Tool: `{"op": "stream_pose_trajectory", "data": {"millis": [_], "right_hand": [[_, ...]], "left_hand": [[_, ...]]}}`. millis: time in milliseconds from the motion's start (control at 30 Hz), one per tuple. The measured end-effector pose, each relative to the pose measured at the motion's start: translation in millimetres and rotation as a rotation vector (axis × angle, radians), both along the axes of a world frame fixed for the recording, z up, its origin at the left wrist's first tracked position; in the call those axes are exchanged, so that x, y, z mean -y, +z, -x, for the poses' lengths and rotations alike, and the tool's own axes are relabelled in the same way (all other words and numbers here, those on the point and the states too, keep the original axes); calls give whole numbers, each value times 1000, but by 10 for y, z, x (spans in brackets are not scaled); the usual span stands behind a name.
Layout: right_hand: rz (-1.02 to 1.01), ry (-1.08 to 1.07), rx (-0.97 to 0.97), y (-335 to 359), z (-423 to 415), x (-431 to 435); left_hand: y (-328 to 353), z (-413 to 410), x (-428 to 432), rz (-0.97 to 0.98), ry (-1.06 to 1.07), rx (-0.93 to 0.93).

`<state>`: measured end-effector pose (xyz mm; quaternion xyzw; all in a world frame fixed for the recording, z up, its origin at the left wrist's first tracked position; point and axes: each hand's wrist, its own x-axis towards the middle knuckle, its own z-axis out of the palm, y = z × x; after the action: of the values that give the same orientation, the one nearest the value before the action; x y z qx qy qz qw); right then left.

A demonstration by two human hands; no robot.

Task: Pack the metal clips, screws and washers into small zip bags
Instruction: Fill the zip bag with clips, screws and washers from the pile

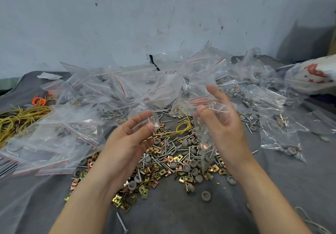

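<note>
Head camera showed us both hands raised over a loose pile of small metal parts (171, 152) on the grey cloth-covered table (163, 208). Our left hand (131, 137), fingers curled, pinched a slim silver threaded screw (151, 122) between thumb and fingertips. Its long axis stood roughly upright, leaning a little to the left.

Our right hand (225, 124) held a small clear zip bag with a red seal stripe (205, 142) by its upper lip, the thumb pressing the film against half-curled fingers while the index finger stood free. That bag hung straight down, with a few washers and screws in its bottom.

We judged the bag's mouth, just right of the screw and slightly farther off, to be the target. The left hand would have to travel right and tip the screw point-down.

Beneath lay brass-coloured square metal clips (158, 172) and grey round washers (192, 162). Filled clear bags (127, 88) were heaped at the far side, with yellow wire loops (18, 119) at the left.
</note>
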<state>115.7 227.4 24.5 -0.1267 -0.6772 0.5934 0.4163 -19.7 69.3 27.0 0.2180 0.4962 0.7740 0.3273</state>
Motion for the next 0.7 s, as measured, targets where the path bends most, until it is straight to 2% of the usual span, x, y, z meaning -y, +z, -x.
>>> {"op": "stream_pose_trajectory", "data": {"millis": [700], "right_hand": [[-13,-7,10,-2,-4,10]], "left_hand": [[13,-44,-47,11,16,45]]}}
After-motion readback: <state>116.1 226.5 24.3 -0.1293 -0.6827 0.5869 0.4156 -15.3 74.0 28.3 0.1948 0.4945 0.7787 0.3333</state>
